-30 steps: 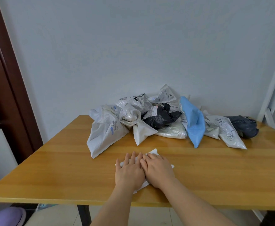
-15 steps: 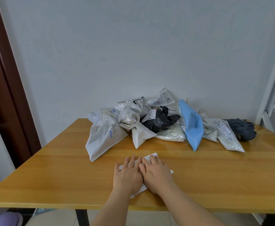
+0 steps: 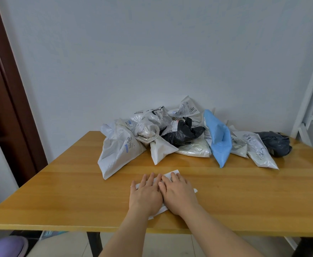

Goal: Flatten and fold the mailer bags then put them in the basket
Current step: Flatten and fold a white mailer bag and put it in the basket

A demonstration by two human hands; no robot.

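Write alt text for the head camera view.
Both hands, left hand and right hand, press flat side by side on a white mailer bag on a wooden table. Behind them, against the wall, lies a pile of crumpled mailer bags, white, black and blue.

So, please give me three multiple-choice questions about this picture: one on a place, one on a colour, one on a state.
1. Where is the heap of crumpled plastic mailer bags?
A. far side of the wooden table, by the wall
B. on the floor
C. in a basket

2. The pointed mailer bag right of the black one is:
A. red
B. light blue
C. green

3. The left hand and right hand:
A. lift a bag
B. press flat on the small white mailer bag
C. hang idle

Answers: A, the heap touches the wall; B, plainly blue; B, fingers are straight.
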